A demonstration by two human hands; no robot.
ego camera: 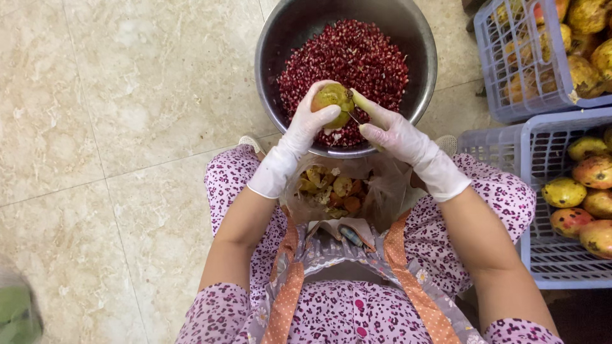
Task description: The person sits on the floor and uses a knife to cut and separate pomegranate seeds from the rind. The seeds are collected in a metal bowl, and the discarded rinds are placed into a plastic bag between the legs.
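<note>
Beige marble tile floor (127,127); yellow-green pomegranate (333,97) gripped in gloved left hand (312,121), small blade (354,118) pinched in right hand (389,130), above seed-filled steel bowl (271,70).

Brightness: even and soft, daylight-like, nothing dim.
Glare: pale sheen on the floor tiles (127,95); a thin highlight along the metal bowl (268,83) rim.
Shadows: faint, short, gathered under the bowl and between the knees.
Focus: sharp at centre; the white gloves look slightly washed out.
Blur: a green smear (16,315) at the lower left corner.
Edges: crates (510,95) lean outward, mild wide-angle bend.
</note>
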